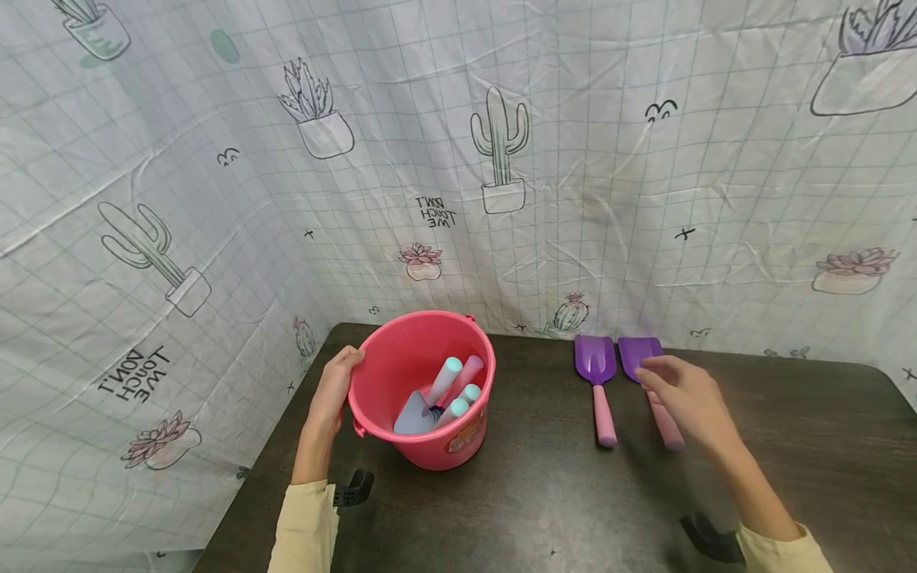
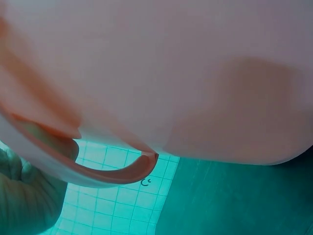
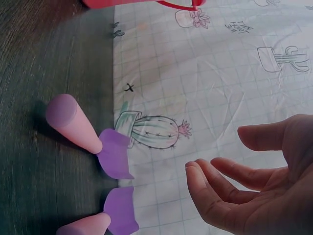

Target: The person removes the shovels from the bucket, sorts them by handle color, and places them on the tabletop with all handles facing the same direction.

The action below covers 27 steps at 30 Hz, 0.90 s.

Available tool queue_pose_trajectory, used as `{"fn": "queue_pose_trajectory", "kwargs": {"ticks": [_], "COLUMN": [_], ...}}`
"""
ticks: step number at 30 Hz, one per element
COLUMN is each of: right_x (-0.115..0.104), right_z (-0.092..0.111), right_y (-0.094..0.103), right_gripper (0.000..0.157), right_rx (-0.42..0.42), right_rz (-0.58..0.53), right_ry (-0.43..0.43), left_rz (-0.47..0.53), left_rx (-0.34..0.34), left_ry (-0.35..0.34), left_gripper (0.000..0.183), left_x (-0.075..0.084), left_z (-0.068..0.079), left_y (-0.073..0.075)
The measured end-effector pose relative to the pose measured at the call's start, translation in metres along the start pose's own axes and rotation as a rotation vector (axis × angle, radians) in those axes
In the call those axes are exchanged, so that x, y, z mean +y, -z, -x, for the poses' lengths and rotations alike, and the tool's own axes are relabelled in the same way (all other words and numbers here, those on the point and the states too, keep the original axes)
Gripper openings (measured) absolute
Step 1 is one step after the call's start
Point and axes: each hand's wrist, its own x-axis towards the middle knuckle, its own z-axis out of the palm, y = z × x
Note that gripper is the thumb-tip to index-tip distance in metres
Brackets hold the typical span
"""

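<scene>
A pink bucket (image 1: 390,350) leans toward my left hand (image 1: 334,390), which grips its rim from the left side. The bucket's pale wall (image 2: 161,73) fills most of the left wrist view. Inside the bucket lie several small hand tools (image 1: 446,382) with pale turquoise-tipped or pink handles and one greyish blade. My right hand (image 1: 684,402), its fingers loosely bent and holding nothing, hovers over the right one of two purple shovels with pink handles. That right shovel (image 1: 668,428) is partly hidden by the hand; the left shovel (image 1: 604,414) lies beside it.
The dark wooden table (image 1: 537,493) extends under everything. A white grid-patterned cloth (image 1: 609,159) with cactus drawings hangs behind the table and along its left side.
</scene>
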Motion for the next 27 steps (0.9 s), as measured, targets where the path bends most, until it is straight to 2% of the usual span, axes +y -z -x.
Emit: {"fn": "queue_pose_trajectory", "kwargs": {"ticks": [13, 27], "right_x": [-0.01, -0.019], "right_z": [-0.001, 0.001], "right_y": [-0.006, -0.01], "right_gripper": [0.054, 0.051], "right_rx": [-0.021, -0.001], "right_rz": [-0.023, -0.072], "right_ry": [0.01, 0.057], "left_rz": [-0.011, -0.016], "left_rx": [0.011, 0.026], "left_ry": [0.01, 0.004], "left_gripper": [0.027, 0.027], "left_x": [0.001, 0.001], "left_z": [0.002, 0.0], "left_y": [-0.001, -0.002]}}
